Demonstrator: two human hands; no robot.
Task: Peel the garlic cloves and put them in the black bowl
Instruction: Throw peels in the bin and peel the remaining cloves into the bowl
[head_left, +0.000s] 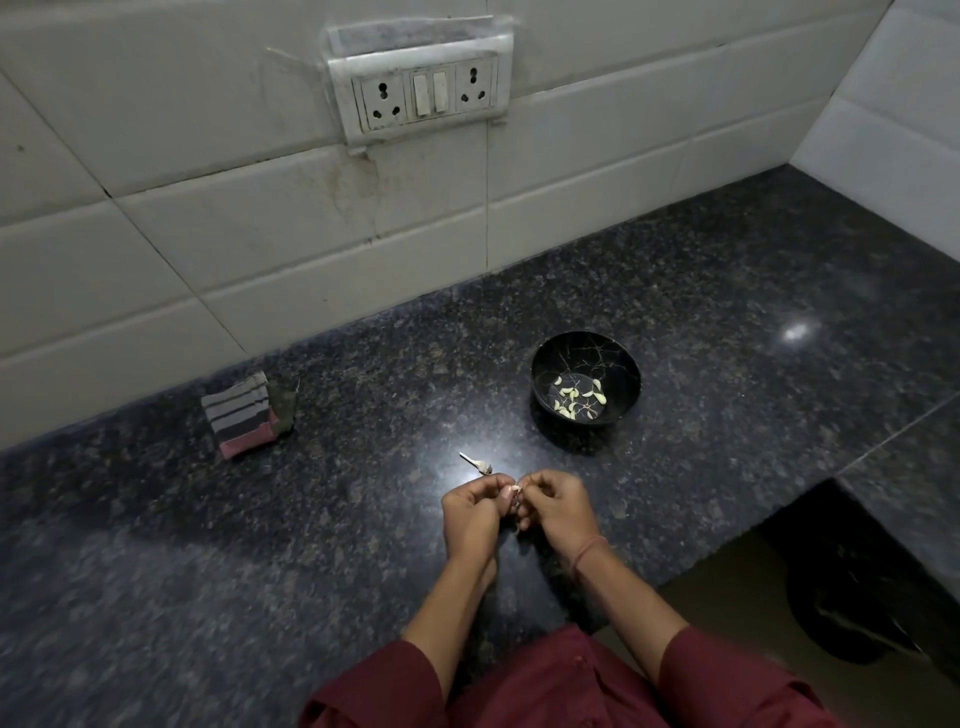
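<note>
My left hand (470, 512) and right hand (558, 506) both pinch one clove (514, 489) above mid-counter (727, 312), so I'd steady it left, strip skin with my right fingertips, then drop it in the bowl (584, 336) nearer the back edge.

L hand (471, 512) + R hand (558, 506) pinch clove (514, 489); bowl (586, 353) nr.
</note>
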